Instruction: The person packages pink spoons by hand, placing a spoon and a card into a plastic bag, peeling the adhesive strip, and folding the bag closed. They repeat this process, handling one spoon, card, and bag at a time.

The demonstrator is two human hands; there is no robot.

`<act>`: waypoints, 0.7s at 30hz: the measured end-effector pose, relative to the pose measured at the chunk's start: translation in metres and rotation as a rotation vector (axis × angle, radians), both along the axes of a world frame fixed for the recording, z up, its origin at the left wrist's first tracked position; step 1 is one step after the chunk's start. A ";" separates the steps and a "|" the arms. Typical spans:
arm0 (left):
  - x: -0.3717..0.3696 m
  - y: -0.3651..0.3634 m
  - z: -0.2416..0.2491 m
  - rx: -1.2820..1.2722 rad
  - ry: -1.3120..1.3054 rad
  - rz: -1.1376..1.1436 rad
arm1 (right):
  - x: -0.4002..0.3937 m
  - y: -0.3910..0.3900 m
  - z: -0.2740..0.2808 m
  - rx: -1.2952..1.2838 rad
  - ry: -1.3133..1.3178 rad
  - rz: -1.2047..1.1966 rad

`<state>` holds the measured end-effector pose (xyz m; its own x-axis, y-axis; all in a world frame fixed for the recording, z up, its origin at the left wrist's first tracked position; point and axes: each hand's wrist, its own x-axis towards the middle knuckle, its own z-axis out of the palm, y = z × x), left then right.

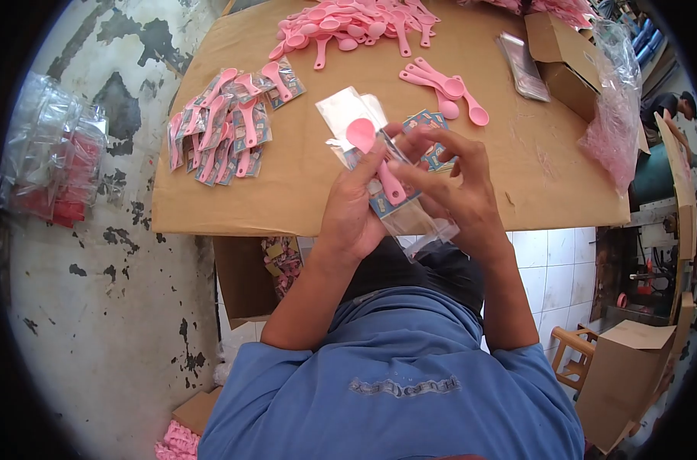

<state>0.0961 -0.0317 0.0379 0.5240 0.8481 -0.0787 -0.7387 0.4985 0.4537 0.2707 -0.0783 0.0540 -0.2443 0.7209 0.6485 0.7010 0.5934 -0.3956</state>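
Observation:
My left hand (354, 208) is closed around a pink measuring spoon (392, 184), a printed blue card and a clear plastic bag (410, 220), held together above the table's near edge. The spoon lies tilted on the card, bowl towards the far side. My right hand (471, 188) is just right of the bag, with its fingers bent and apart; whether a fingertip touches the bag is hard to tell. Beyond my hands lie white sheets or bags (348, 109) and several blue printed cards (427, 120). A few loose pink spoons (448, 88) lie farther back.
Packed spoons (222, 126) are piled at the left of the brown-covered table (302, 203). A heap of loose spoons (348, 23) fills the back. At right stand clear bags (523, 65), a cardboard box (567, 65) and plastic wrap (613, 115). Another person (670, 107) is at far right.

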 end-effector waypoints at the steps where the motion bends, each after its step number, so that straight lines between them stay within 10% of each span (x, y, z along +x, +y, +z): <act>1: 0.000 0.001 -0.008 0.033 0.011 -0.045 | 0.000 0.002 0.003 0.033 -0.040 0.025; 14: -0.016 -0.006 0.014 0.461 0.445 -0.016 | -0.001 0.001 0.003 -0.578 0.896 0.124; 21: -0.015 -0.013 0.000 0.423 0.644 0.130 | -0.006 -0.001 -0.007 -0.384 0.744 -0.073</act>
<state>0.0808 -0.0449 0.0383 0.3790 0.9254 0.0103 -0.3056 0.1146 0.9452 0.2645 -0.0791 0.0470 0.2059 0.9219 0.3283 0.2084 0.2865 -0.9351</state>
